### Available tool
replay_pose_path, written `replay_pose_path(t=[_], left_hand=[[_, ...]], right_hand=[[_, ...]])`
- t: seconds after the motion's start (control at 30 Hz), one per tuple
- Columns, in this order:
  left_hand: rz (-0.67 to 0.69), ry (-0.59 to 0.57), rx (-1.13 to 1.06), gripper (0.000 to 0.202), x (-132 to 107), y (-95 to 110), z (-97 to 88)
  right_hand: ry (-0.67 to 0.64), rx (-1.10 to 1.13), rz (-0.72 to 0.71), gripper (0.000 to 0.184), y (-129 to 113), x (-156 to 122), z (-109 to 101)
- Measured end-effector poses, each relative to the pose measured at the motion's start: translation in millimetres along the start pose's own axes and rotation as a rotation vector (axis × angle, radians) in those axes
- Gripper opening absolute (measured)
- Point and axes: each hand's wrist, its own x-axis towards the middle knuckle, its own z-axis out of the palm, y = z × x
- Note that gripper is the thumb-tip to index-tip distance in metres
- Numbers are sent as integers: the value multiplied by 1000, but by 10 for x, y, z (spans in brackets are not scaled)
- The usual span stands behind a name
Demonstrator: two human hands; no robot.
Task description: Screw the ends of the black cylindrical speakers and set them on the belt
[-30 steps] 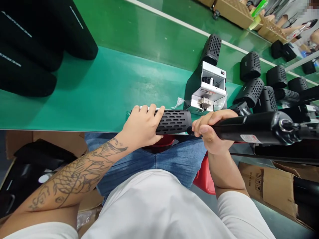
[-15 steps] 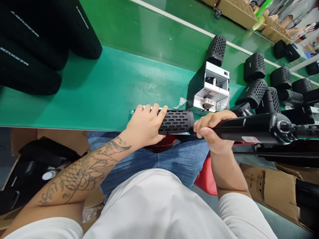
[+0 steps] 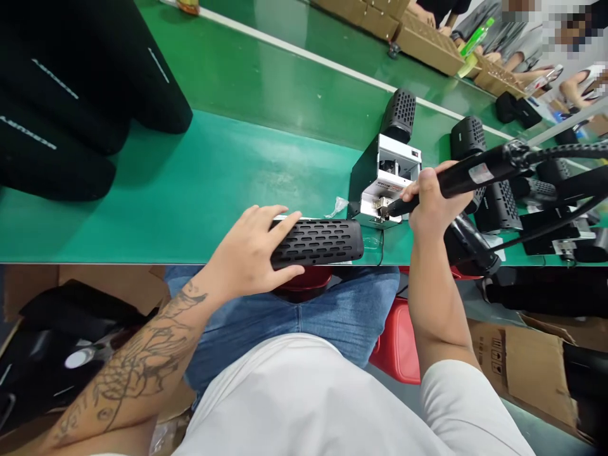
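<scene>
A black perforated housing lies lengthwise along the bench's front edge. My left hand is at its left end, fingers spread, the index finger over the upper side and the thumb by the front edge. The hand hides that end. In my closed right hand is a black electric screwdriver, tilted, its cable trailing off to the right. Its tip points down at the metal pick-up block of a screw feeder. Whether the bit touches a screw is too small to tell.
Large black casings stand at the left. More perforated housings crowd the right, with one behind the feeder. A scrap of clear plastic lies by the feeder. Cardboard trays and other people's hands are across the bench.
My right hand has swung the screwdriver from the housing's right end up to the screw feeder. My left hand has slid left along the housing and loosened, its fingers spreading.
</scene>
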Motion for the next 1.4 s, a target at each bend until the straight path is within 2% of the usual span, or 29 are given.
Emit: replay_pose_path(t=[0.1, 0.17, 0.23, 0.33, 0.4, 0.47, 0.6, 0.7, 0.83, 1.03, 1.2, 1.4], left_hand=[[38, 117, -194, 118, -237, -364, 155], [38, 143, -292, 133, -361, -534, 297], [1, 146, -345, 144, -434, -620, 427], [-32, 153, -375, 152, -460, -640, 546], [-10, 166, -387, 152, -452, -631, 577], [6, 177, -397, 149, -443, -627, 589], [-23, 180, -395, 153, -438, -630, 614], [-32, 186, -403, 151, -430, -624, 631], [-20, 189, -416, 146, -412, -603, 625], [-20, 179, -409, 148, -392, -577, 598], [-11, 194, -395, 147, -392, -580, 593], [-67, 185, -374, 153, -399, -576, 604]], right_hand=[[-26, -3, 7, 62, 95, -39, -48], [-32, -12, 12, 60, -4, -97, -71], [-39, -3, 20, 55, -229, -172, -77], [-83, 68, 31, 52, -698, -344, -40], [-162, 136, 23, 55, -969, -503, 22], [-290, 218, 11, 60, -1115, -678, 118], [-502, 408, -2, 60, -1056, -956, 402], [-522, 392, 45, 58, -968, -1039, 633], [-525, 411, 61, 58, -1013, -1057, 837], [-550, 451, 41, 55, -1053, -1069, 894], [-562, 344, 124, 63, -1038, -1067, 875], [-470, 267, 192, 61, -1081, -1126, 861]])
